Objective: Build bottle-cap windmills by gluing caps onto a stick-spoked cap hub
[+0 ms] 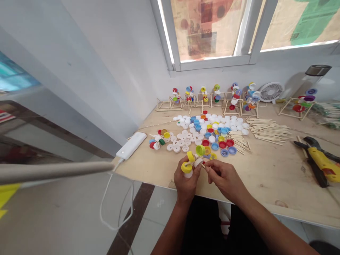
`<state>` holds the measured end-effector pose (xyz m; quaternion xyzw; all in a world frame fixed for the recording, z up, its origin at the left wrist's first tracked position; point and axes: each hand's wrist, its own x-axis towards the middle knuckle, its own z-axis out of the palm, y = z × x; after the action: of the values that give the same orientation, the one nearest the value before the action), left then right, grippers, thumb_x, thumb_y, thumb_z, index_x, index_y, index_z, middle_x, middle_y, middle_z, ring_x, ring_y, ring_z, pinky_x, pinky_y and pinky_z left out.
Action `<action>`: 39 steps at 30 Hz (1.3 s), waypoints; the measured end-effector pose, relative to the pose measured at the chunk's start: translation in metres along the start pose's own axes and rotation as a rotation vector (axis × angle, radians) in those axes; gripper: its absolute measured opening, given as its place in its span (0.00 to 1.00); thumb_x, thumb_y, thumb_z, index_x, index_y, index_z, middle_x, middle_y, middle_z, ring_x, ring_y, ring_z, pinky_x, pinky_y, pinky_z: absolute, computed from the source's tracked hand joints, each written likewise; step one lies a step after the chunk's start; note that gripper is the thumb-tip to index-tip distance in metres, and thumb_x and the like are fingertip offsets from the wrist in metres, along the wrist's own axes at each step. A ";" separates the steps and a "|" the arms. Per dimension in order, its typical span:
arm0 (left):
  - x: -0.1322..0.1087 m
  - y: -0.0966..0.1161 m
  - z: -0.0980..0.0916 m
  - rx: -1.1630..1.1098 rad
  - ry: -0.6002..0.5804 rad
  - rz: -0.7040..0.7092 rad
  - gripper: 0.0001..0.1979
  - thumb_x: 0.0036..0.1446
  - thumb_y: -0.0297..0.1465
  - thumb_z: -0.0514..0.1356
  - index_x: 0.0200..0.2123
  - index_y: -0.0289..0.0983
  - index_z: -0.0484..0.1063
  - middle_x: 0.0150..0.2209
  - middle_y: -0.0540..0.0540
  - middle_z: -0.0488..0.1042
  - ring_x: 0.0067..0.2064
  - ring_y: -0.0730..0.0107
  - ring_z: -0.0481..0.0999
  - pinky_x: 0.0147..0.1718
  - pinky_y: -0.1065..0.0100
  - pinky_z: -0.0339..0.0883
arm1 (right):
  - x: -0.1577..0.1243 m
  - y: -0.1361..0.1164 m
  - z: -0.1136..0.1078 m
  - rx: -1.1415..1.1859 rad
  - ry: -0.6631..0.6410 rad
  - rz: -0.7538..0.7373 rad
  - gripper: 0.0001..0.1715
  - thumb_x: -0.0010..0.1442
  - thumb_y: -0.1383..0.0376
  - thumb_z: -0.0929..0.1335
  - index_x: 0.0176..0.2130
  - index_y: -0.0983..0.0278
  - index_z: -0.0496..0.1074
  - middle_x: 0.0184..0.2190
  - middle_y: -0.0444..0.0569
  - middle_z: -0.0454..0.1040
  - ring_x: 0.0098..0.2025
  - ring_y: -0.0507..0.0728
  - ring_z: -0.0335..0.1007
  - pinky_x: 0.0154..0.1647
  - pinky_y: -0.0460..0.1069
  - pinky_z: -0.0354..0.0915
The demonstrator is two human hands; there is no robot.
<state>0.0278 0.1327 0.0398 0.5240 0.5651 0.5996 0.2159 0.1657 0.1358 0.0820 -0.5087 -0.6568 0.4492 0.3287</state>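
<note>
L hand [186, 183] w/ curled grip on cap cluster [186, 169], R hand [223, 176] w/ fingertip pinch on stick [203, 166]

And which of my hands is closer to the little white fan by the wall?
Your right hand. It's nearer the table's front edge than the white fan and left of it; your left hand is farther left.
</note>
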 end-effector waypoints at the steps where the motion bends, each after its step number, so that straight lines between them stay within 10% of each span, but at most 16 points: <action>1: 0.000 0.000 0.000 -0.010 -0.016 -0.003 0.17 0.50 0.37 0.64 0.44 0.37 0.71 0.36 0.46 0.77 0.37 0.66 0.77 0.38 0.67 0.71 | 0.001 0.002 0.001 0.041 -0.009 0.014 0.15 0.61 0.59 0.61 0.38 0.65 0.72 0.18 0.41 0.69 0.19 0.48 0.59 0.22 0.44 0.54; 19: -0.004 -0.004 -0.044 -0.081 -0.215 0.015 0.28 0.52 0.34 0.62 0.57 0.41 0.61 0.56 0.40 0.67 0.56 0.57 0.68 0.54 0.56 0.62 | 0.001 0.003 0.001 0.315 -0.005 0.138 0.20 0.58 0.52 0.64 0.38 0.67 0.70 0.18 0.41 0.67 0.18 0.47 0.54 0.20 0.44 0.53; 26: 0.062 -0.042 -0.079 0.459 0.111 0.184 0.14 0.55 0.34 0.57 0.45 0.38 0.69 0.45 0.42 0.73 0.49 0.59 0.71 0.48 0.57 0.65 | -0.004 0.004 0.002 0.344 -0.023 0.170 0.23 0.56 0.49 0.65 0.38 0.67 0.71 0.18 0.42 0.67 0.19 0.47 0.54 0.20 0.44 0.53; 39: 0.111 -0.069 -0.084 1.174 -0.010 0.246 0.16 0.54 0.31 0.56 0.46 0.38 0.69 0.39 0.41 0.72 0.42 0.53 0.70 0.39 0.59 0.60 | 0.000 0.000 0.024 0.295 -0.085 0.175 0.24 0.56 0.48 0.64 0.37 0.66 0.72 0.17 0.42 0.67 0.18 0.48 0.54 0.20 0.44 0.53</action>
<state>-0.1076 0.2076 0.0362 0.6199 0.7361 0.2052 -0.1782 0.1448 0.1301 0.0727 -0.4908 -0.5502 0.5887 0.3313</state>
